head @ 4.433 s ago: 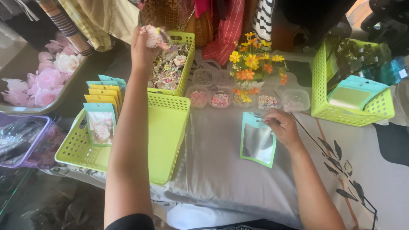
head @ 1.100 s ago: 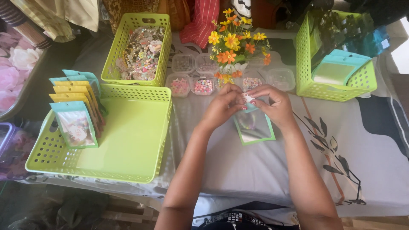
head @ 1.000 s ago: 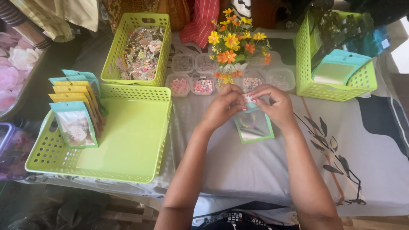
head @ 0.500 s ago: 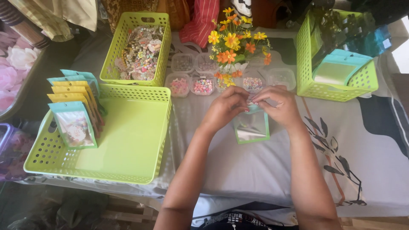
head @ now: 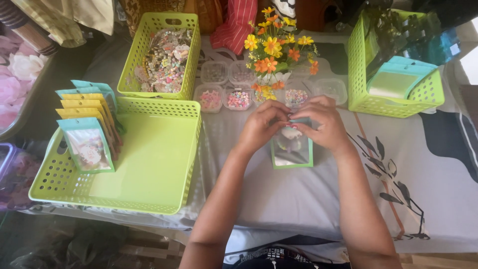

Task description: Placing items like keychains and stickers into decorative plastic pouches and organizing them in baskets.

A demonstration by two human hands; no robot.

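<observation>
My left hand and my right hand meet at the top edge of a small green-edged clear pouch held upright over the grey cloth. Both hands pinch its mouth, and something pale shows inside the pouch. To the left, a large lime-green basket holds a row of filled teal and yellow pouches standing at its left side. Behind it, a smaller green basket is full of small mixed trinkets.
Several small clear tubs of beads sit in two rows behind my hands, beside a vase of orange and yellow flowers. A green basket with teal pouches stands at the far right. Pink fabric flowers lie off the table at left.
My left hand came back from the trinket basket and joined my right hand at the pouch. The pouch went from lying flat to standing upright, with its mouth pinched between both hands.
</observation>
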